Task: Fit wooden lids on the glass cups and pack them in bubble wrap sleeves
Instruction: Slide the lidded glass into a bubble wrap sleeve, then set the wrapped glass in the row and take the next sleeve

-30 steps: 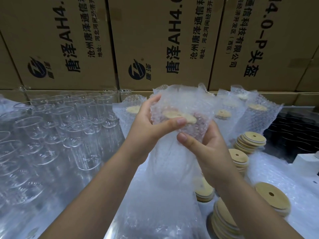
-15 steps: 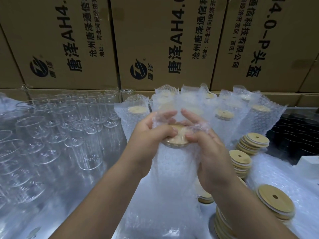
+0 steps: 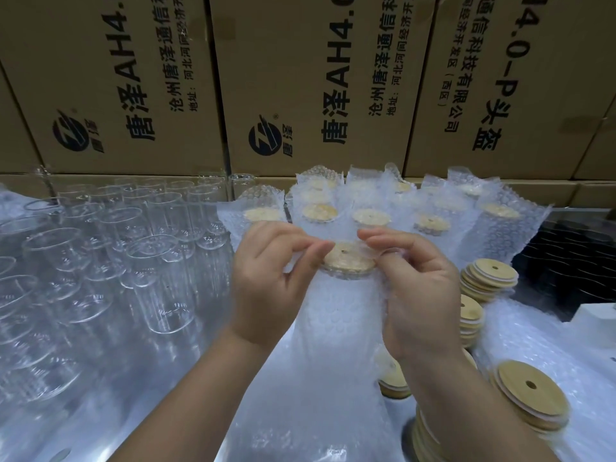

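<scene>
Left hand (image 3: 270, 281), right hand (image 3: 423, 295) pinch 1 sleeve (image 3: 333, 328) | 1 lidded cup (image 3: 348, 261)

Beyond the fingers (image 3: 300, 241), a wall of brown cardboard boxes (image 3: 300, 78) closes the whole back of the view. They stand side by side, touching, and each one is printed with black Chinese characters and a round dark logo (image 3: 265, 140). Under them shows the top edge of a lower row of boxes (image 3: 550, 195). To the right of the fingers lies a black ribbed thing (image 3: 566, 261), with a white block (image 3: 596, 315) just beside it. The work surface (image 3: 110, 405) shines pale blue in soft light.
</scene>
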